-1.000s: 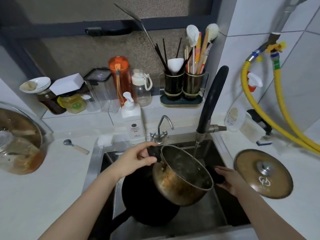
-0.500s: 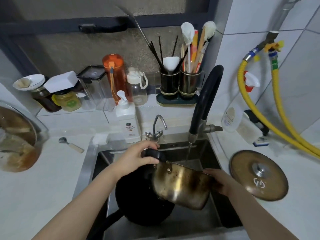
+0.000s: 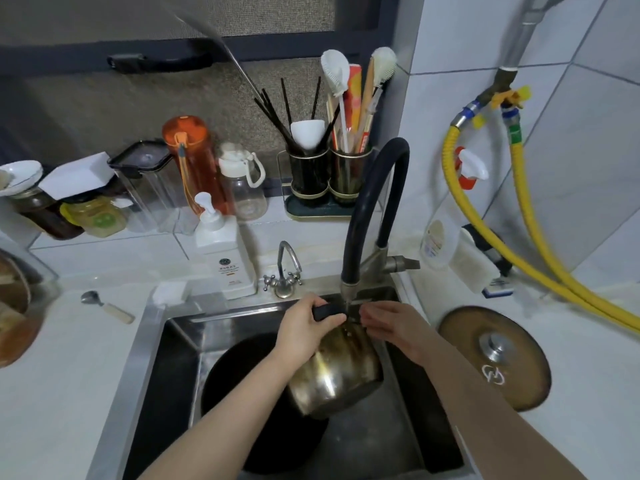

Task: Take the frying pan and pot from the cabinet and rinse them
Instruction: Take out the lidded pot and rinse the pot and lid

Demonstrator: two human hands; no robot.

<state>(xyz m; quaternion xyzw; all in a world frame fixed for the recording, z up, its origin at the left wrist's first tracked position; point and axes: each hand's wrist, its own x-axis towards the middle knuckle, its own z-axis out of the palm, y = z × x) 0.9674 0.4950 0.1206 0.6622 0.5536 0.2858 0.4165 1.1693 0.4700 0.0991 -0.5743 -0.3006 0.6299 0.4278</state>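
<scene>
The pot [image 3: 341,370] is turned bottom-up, hiding its inside, and its right handle lies under the right hand [image 3: 393,327]. The frying pan [image 3: 242,375] is partly covered by the pot and left forearm. The glass bowl [image 3: 17,306] is cut off at left.

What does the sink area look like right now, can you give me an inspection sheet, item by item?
Surface: white counter around a steel sink.
Job's things: pot tipped bottom-up under the black faucet; frying pan lies in the sink under it.
Clutter: pot lid on the counter, soap dispenser, spoon, bottles, jars, utensil holder.
Hands: left hand grips the pot's black handle; right hand touches the pot's far side.
Cables: yellow hoses along the tiled wall.
Surroundings: window screen behind the ledge.
</scene>
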